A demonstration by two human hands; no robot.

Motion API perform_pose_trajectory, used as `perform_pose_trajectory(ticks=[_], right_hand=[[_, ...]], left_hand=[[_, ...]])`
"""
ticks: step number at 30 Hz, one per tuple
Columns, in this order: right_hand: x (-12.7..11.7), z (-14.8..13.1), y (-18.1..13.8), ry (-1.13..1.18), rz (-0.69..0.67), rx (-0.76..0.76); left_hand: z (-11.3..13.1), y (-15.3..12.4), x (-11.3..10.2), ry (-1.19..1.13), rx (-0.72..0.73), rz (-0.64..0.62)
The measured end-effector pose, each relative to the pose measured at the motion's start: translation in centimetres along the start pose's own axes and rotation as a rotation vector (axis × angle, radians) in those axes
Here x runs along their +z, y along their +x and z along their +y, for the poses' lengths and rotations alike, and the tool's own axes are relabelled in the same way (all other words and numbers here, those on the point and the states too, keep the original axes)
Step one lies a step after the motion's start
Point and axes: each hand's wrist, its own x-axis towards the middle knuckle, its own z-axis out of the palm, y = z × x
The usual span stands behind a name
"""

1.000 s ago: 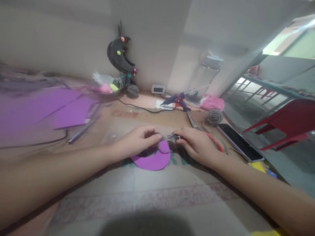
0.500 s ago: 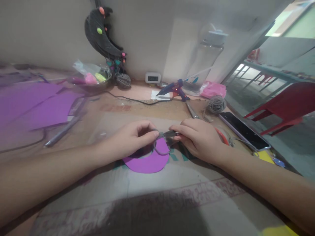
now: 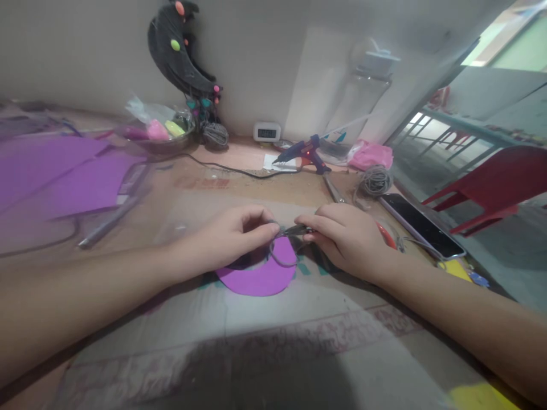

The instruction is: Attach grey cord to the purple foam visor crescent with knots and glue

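A curved purple foam or paper piece point(image 3: 260, 280) lies on the cardboard below my hands. My left hand point(image 3: 245, 230) pinches the end of a thin grey cord point(image 3: 280, 263), which hangs in a loop over the purple piece. In my right hand point(image 3: 342, 233) is a pair of small dark pliers point(image 3: 294, 230). Their jaws point left and meet the cord beside my left fingertips; the pliers' handles are mostly hidden by the palm. Behind my right hand shows an orange-red handle point(image 3: 387, 234), perhaps of the metal scissors point(image 3: 334, 189).
At the back are a glue gun point(image 3: 304, 152) with a lit red light, a small digital clock point(image 3: 267, 132) and a bowl point(image 3: 166, 145). A grey cord ball point(image 3: 376, 180) and a phone point(image 3: 421, 226) lie right. Purple sheets point(image 3: 64, 176) lie left. A black crescent decoration point(image 3: 175, 54) hangs behind.
The view has shifted slightly. My hands hold the same pose, with the pliers still at the cord beside my left fingertips.
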Motion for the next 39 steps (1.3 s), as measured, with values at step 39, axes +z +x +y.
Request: perform_pose_trajectory(ticks=[39], right_hand=[[-1.0,-2.1,0.0,0.511,-0.158,0.425]], left_hand=[[0.2,0.1,0.0,0.020,0.081,0.025]])
